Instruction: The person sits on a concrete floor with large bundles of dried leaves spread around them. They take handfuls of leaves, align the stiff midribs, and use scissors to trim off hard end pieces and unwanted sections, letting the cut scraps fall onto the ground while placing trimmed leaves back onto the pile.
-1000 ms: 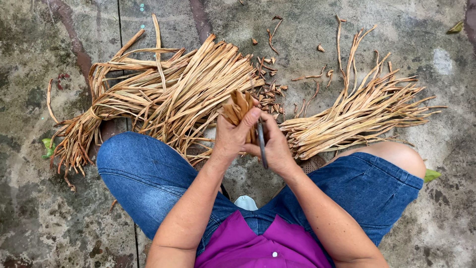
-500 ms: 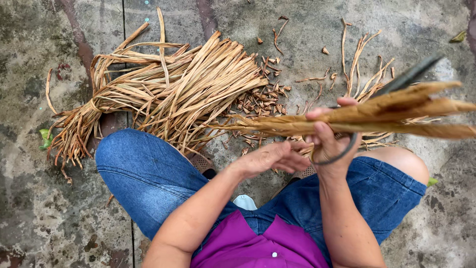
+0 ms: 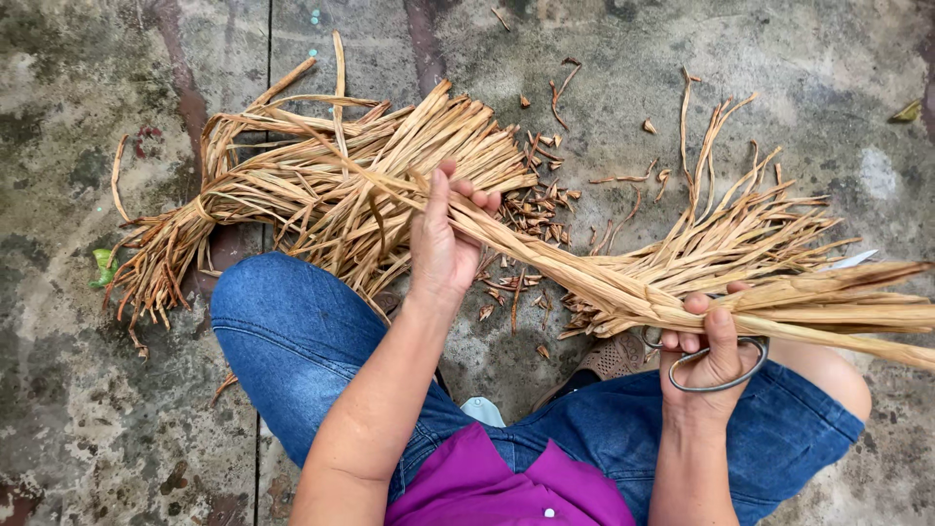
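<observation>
My right hand (image 3: pixel 709 343) grips a bunch of long dried straw-coloured leaf strips (image 3: pixel 818 307) that reach out past the right edge, and the metal loop handle of a pair of scissors (image 3: pixel 723 380) hangs around its fingers. From that bunch one long strip (image 3: pixel 545 255) slants up to the left. My left hand (image 3: pixel 445 239) lies with its fingers around that strip's far end, over a large tied bundle of dried strips (image 3: pixel 292 200).
A second pile of dried strips (image 3: pixel 726 234) lies on the concrete floor (image 3: pixel 604 58) at right. Short cut scraps (image 3: pixel 541 209) are scattered between the piles. My knees in blue jeans (image 3: pixel 292 331) spread below. A green leaf (image 3: pixel 102 263) sits at left.
My right hand has swung the bunch of strips out to the right and lowered it. My left hand has moved up to the left, along a strip, onto the large bundle.
</observation>
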